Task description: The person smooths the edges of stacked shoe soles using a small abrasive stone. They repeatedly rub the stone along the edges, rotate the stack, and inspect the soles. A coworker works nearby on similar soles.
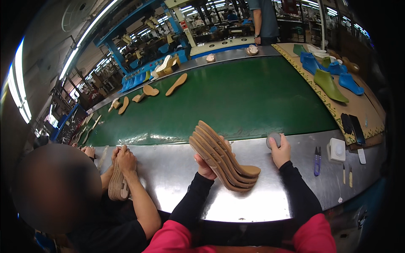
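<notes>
My left hand (205, 168) is closed around a stack of several tan shoe soles (224, 162), holding it tilted above the metal tabletop. The soles lie flat against one another, and their curved ends point down to the right. Some of my left fingers are hidden behind the stack. My right hand (282, 152) is closed on a grey rounded lump (274, 138) near the green belt's front edge. What the lump is made of I cannot tell.
A co-worker at left holds another stack of soles (118, 185). Loose soles (176, 84) lie across the green belt (236, 103). At right are purple thread snips (317, 162), a white box (336, 149), small knives (350, 176) and a board with blue and green shoe lasts (330, 86).
</notes>
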`<act>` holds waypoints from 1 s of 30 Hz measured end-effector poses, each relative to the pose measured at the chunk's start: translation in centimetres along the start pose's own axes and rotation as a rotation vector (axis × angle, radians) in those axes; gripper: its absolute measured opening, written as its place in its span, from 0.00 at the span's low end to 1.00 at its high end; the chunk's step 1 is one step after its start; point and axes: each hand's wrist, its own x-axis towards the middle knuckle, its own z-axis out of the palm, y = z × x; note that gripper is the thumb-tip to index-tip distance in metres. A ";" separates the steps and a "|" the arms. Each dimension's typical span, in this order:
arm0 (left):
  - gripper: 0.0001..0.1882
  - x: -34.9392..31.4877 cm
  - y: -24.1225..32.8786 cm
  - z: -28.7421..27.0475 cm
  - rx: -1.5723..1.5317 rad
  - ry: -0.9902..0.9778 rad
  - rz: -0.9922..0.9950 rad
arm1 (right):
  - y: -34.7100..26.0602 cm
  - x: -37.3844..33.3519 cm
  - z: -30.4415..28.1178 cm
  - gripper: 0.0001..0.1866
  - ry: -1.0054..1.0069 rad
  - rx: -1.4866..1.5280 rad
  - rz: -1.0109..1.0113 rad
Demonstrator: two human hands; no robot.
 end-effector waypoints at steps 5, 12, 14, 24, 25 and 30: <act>0.52 -0.7 1.0 -1.6 -0.029 0.079 0.007 | -0.5 0.1 -0.2 0.16 -0.029 -0.027 0.037; 0.61 -1.5 4.4 0.3 0.524 0.196 0.240 | -0.1 0.3 -0.3 0.16 -0.090 0.023 0.128; 0.56 -0.9 5.1 0.7 0.703 0.112 0.305 | 0.1 0.2 -0.2 0.16 -0.072 0.016 0.132; 0.54 -0.4 4.6 1.9 0.859 0.114 0.325 | -0.3 0.1 -0.3 0.15 -0.099 0.002 0.127; 0.54 -0.4 4.7 1.8 0.862 0.111 0.318 | -0.3 0.0 -0.3 0.15 -0.101 0.008 0.123; 0.56 -0.8 4.4 1.6 0.729 0.183 0.300 | -0.4 0.0 -0.4 0.15 -0.109 -0.007 0.113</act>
